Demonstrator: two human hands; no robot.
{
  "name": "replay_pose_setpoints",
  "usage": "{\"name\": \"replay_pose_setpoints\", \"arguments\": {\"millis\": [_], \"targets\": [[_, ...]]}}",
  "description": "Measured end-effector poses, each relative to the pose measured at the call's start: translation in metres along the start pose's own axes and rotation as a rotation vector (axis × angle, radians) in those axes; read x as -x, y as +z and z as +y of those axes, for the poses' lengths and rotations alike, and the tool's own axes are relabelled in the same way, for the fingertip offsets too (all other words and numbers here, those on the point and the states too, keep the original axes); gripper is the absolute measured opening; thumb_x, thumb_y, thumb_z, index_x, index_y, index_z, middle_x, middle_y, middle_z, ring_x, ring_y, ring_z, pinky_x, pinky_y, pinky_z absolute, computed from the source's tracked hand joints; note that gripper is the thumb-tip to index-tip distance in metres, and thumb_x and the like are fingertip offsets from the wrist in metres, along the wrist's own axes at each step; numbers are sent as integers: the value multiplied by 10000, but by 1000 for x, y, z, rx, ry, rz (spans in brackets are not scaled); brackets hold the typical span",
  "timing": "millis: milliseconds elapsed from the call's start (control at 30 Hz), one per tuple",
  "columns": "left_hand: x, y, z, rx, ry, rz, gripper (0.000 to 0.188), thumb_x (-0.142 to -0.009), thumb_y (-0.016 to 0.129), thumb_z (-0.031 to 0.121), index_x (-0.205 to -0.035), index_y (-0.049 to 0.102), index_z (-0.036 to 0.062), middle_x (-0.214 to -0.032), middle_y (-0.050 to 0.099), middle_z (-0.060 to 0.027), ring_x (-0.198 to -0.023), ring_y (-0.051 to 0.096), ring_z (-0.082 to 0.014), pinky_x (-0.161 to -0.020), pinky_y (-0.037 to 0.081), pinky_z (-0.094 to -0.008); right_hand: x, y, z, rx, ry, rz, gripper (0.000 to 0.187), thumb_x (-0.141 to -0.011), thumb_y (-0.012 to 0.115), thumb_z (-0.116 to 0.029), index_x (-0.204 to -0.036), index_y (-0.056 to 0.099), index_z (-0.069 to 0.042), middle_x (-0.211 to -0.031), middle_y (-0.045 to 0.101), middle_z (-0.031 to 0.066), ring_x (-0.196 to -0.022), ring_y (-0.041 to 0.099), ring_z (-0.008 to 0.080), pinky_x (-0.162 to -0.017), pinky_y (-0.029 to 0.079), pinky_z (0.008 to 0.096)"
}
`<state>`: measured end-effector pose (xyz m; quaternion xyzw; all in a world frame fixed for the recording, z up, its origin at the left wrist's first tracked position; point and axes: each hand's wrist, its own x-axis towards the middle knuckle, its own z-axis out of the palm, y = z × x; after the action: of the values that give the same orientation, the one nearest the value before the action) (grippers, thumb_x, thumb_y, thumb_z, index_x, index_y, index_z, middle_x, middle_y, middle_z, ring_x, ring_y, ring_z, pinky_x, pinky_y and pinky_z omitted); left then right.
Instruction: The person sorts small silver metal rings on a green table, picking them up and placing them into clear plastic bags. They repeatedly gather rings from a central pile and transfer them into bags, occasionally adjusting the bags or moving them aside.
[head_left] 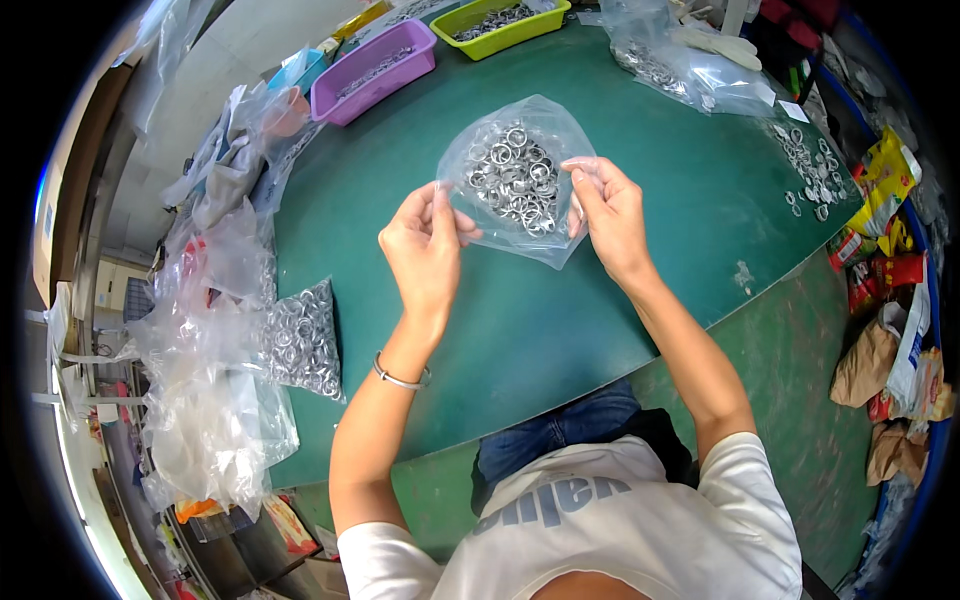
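Between my two hands is a clear plastic bag [545,250] with many silvery metal rings [513,180] heaped in it, over the middle of the green table. My left hand [428,222] pinches the bag's left edge between thumb and fingers. On the opposite side my right hand [605,205] grips the bag's edge the same way, thumb on top. The plastic spreads wide around the rings. Left of my left forearm, a filled bag of similar rings [303,340] lies on the table.
A purple basket [375,70] and a lime-green basket [500,32] hold small metal parts at the far edge. Loose rings [815,175] lie at the table's right corner, near more bagged parts [670,65]. Clear plastic bags [215,420] pile along the left edge of the green table [540,340].
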<state>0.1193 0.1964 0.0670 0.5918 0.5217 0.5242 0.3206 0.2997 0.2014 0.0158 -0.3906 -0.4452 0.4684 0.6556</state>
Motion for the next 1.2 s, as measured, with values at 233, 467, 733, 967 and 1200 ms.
{"name": "replay_pose_setpoints", "arguments": {"millis": [233, 467, 733, 967, 1200], "targets": [[9, -3, -5, 3, -21, 7, 220, -920, 528, 67, -1043, 588, -106, -632, 633, -76, -570, 619, -109, -517, 470, -216, 12, 21, -30, 737, -855, 366, 251, -775, 558, 78, -1024, 557, 49, -855, 550, 140, -748, 555, 278, -662, 478, 361], [21, -3, 1, -31, -15, -52, 397, -895, 583, 75, -1232, 431, -70, -682, 612, -59, -591, 606, -103, -536, 453, -209, -32, 54, 11, 1274, -526, -191, 231, -708, 639, 21, -933, 594, 48, -987, 581, 192, -913, 613, 333, -742, 530, 389], [38, -5, -1, -72, -24, -103, 493, -872, 616, 62, -1287, 371, -43, -738, 585, -41, -627, 605, -95, -540, 445, -203, -50, 52, 17, 1264, -442, -154, 150, -725, 629, 1, -871, 616, 36, -933, 602, 191, -847, 642, 308, -706, 538, 398], [45, -10, -4, -41, -10, -124, 490, -874, 613, 70, -1288, 375, -39, -764, 593, -47, -634, 608, -95, -532, 451, -203, -12, 28, -35, -28, 290, -245, 148, -902, 592, -127, -961, 611, 7, -858, 640, 73, -731, 618, 133, -623, 488, 231], [52, -11, -1, 35, -17, -114, 493, -875, 614, 74, -1290, 375, -39, -777, 593, -54, -652, 610, -100, -541, 463, -210, 26, 4, -45, -642, 542, -421, 131, -931, 536, -115, -965, 578, 5, -877, 621, 86, -761, 599, 158, -685, 497, 282]]}}
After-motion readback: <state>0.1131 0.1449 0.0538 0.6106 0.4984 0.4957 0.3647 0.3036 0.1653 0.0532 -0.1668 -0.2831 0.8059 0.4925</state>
